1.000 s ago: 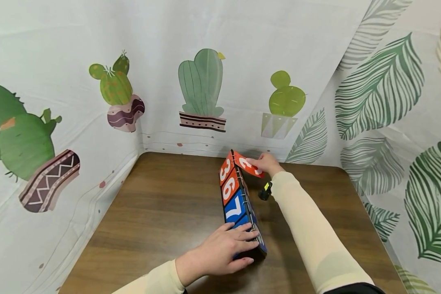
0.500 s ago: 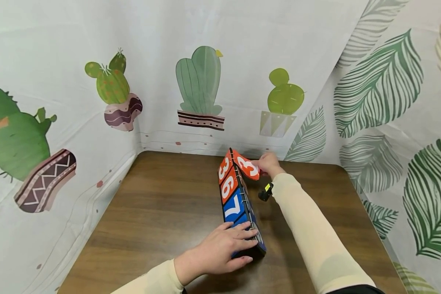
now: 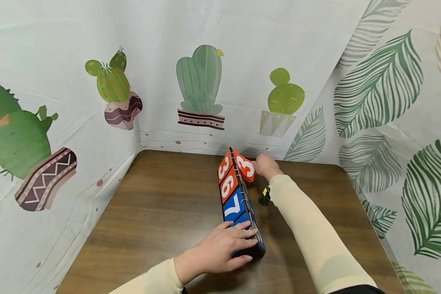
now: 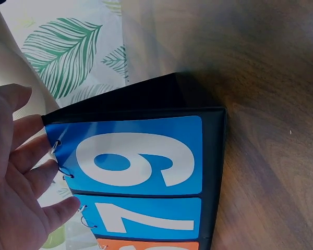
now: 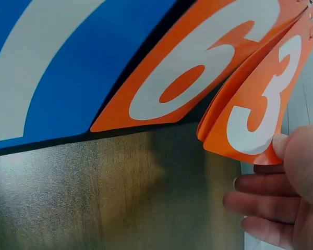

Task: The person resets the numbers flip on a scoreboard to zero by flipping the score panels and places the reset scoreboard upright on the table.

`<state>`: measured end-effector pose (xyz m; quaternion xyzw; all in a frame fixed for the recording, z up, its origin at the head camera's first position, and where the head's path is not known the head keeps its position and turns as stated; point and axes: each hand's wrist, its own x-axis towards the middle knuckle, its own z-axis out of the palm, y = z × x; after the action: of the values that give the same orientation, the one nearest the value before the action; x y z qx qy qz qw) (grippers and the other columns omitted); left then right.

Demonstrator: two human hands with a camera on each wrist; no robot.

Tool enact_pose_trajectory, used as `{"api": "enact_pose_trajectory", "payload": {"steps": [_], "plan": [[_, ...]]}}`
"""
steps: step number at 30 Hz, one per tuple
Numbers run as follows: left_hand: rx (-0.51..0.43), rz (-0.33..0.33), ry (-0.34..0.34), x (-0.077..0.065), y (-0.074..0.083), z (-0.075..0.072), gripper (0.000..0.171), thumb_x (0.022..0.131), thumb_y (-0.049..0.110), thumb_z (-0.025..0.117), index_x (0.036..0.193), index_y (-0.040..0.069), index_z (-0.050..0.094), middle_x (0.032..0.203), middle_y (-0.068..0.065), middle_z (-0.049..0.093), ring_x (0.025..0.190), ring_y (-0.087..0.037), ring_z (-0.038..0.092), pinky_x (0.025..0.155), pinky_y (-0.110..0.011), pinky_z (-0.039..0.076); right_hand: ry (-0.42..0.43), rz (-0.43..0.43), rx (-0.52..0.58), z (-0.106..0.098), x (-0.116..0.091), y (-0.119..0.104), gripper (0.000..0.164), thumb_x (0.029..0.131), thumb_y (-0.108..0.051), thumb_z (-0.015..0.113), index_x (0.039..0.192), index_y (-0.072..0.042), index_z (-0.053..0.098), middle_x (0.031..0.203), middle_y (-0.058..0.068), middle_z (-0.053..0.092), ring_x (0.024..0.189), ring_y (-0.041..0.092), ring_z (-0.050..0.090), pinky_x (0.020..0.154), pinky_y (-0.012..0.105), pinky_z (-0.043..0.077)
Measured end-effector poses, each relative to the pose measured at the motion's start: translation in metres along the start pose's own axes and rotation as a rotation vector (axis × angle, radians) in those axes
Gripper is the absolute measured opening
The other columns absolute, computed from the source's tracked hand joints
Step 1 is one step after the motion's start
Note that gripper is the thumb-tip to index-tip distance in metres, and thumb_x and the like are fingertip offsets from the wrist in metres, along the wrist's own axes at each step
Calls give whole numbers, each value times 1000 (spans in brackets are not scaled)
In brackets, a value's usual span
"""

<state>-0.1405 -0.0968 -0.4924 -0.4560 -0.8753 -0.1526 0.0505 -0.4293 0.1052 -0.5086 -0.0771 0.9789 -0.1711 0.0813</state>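
A tabletop flip scoreboard [image 3: 232, 206] stands like a tent on the table, running away from me, with orange and blue number cards on rings along its top. My left hand [image 3: 220, 249] rests over the near end, its fingers lying across the top edge; a blue 6 card [image 4: 115, 161] shows under them in the left wrist view. At the far end my right hand [image 3: 267, 166] pinches the lower corner of an orange 3 card [image 5: 250, 120] between thumb and fingers. That card hangs tilted out from the right face, with other orange card edges behind it.
The brown wooden table [image 3: 161, 212] ends at a white cloth backdrop [image 3: 158, 81] printed with cacti and leaves. A small black device [image 3: 264, 197] with a yellow mark sits at the right wrist. An orange 6 card [image 5: 172, 83] hangs beside the pinched one.
My right hand has brought the orange 3 card down and inward, closer to the scoreboard's right face. My left hand stays where it was on the near end.
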Motion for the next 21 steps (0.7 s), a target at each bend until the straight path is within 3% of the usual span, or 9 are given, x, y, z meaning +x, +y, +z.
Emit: {"api": "enact_pose_trajectory", "payload": {"steps": [6, 16, 19, 21], "plan": [[0, 2, -5, 1, 2, -2, 47, 107, 53, 45, 147, 32, 57, 159, 11, 48, 153, -15, 39, 113, -58, 45, -3, -22, -150, -3, -1, -4, 34, 106, -36, 52, 105, -10, 74, 107, 11, 73, 93, 28, 67, 78, 47, 58], [-20, -10, -10, -1, 1, -3, 47, 107, 53, 45, 147, 32, 58, 158, 9, 50, 153, -15, 39, 113, -58, 45, 0, -86, -360, -7, -4, -14, 33, 106, -37, 52, 103, -13, 75, 105, 8, 74, 89, 25, 69, 71, 46, 60], [-15, -6, -7, 0, 2, -3, 47, 107, 53, 45, 147, 32, 58, 158, 11, 49, 153, -15, 39, 113, -57, 45, -4, -92, -347, -6, -4, -13, 32, 106, -36, 51, 105, -13, 74, 106, 7, 73, 91, 25, 68, 75, 46, 59], [-14, -3, -4, 0, 2, -3, 47, 107, 53, 44, 147, 32, 57, 159, 11, 49, 153, -15, 39, 113, -57, 45, -9, -93, -263, -3, -2, -9, 33, 106, -35, 51, 96, -12, 72, 97, 6, 71, 84, 24, 65, 71, 43, 56]]}}
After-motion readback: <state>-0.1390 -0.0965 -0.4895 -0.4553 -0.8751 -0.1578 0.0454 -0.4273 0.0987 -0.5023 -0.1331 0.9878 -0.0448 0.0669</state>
